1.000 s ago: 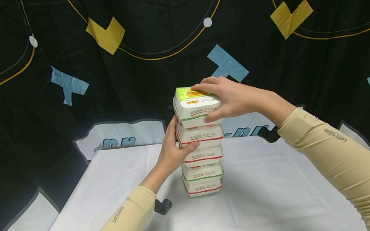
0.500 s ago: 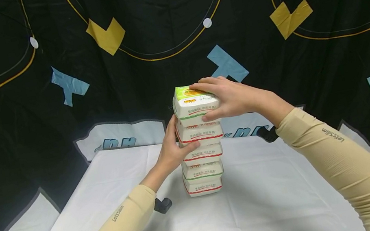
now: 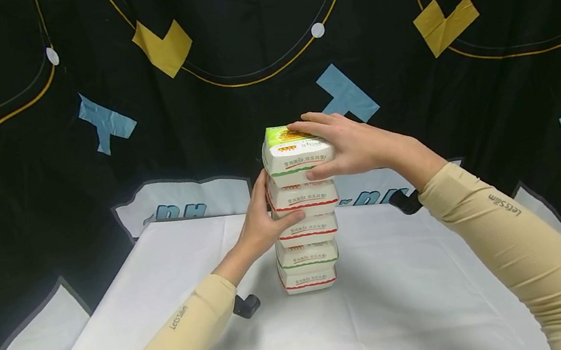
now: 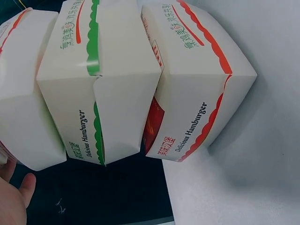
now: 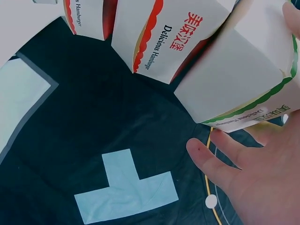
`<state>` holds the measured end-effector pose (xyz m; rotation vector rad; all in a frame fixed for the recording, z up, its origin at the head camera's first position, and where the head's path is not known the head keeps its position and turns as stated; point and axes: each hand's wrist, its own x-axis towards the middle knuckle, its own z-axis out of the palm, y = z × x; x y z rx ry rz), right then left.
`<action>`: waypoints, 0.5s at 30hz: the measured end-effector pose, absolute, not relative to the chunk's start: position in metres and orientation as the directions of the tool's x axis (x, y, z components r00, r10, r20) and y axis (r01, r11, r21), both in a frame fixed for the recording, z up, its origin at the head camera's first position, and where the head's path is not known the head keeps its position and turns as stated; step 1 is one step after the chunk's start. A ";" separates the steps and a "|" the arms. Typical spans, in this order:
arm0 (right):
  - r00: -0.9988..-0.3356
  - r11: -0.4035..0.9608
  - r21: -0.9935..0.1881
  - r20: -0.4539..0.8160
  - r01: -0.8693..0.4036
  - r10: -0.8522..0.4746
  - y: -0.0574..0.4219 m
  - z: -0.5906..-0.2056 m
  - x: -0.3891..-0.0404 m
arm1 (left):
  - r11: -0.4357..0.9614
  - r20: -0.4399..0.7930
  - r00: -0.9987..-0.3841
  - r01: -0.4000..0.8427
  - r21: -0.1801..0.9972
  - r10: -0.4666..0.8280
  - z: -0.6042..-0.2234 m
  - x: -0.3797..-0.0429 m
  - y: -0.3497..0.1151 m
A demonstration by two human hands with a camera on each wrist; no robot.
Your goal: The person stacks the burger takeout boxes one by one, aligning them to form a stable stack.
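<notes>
A single upright column of several white paper hamburger boxes stands on the table. On top is a box with a green stripe and green lid [image 3: 290, 164]; my right hand [image 3: 353, 140] grips it, thumb on the front and fingers over the lid. Under it sits a red-striped box [image 3: 302, 197], held from the left by my left hand [image 3: 258, 224], whose thumb lies near its lower front edge. Lower down come another red-striped box [image 3: 307, 228], a green-striped one [image 4: 77, 98] and the red-striped bottom box [image 4: 192, 108]. Part of my left fingers is hidden behind the column.
White cloth covers the table [image 3: 417, 313]. A black curtain [image 3: 247, 112] with blue and yellow patches hangs behind it. A small black object [image 3: 247, 306] is beside my left wrist, and another black piece [image 3: 405, 202] shows by my right wrist.
The head view has tilted slightly, so the scene sits a little higher. Both hands keep their places on the boxes, and the column looks unchanged.
</notes>
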<state>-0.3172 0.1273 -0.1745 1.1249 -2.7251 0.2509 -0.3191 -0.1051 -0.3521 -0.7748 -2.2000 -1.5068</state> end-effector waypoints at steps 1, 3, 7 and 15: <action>-0.698 0.700 -0.090 0.232 -0.709 -0.677 0.128 -0.174 -0.317 | 0.279 0.574 -0.784 0.620 0.733 0.234 -0.351 -0.319 -0.105; -0.703 0.702 -0.100 0.229 -0.706 -0.674 0.129 -0.173 -0.317 | 0.275 0.571 -0.787 0.617 0.737 0.235 -0.351 -0.320 -0.105; -0.711 0.707 -0.111 0.222 -0.698 -0.667 0.131 -0.174 -0.315 | 0.264 0.561 -0.792 0.610 0.748 0.241 -0.353 -0.319 -0.104; -0.722 0.718 -0.116 0.232 -0.686 -0.652 0.134 -0.175 -0.313 | 0.268 0.573 -0.786 0.618 0.739 0.230 -0.356 -0.319 -0.102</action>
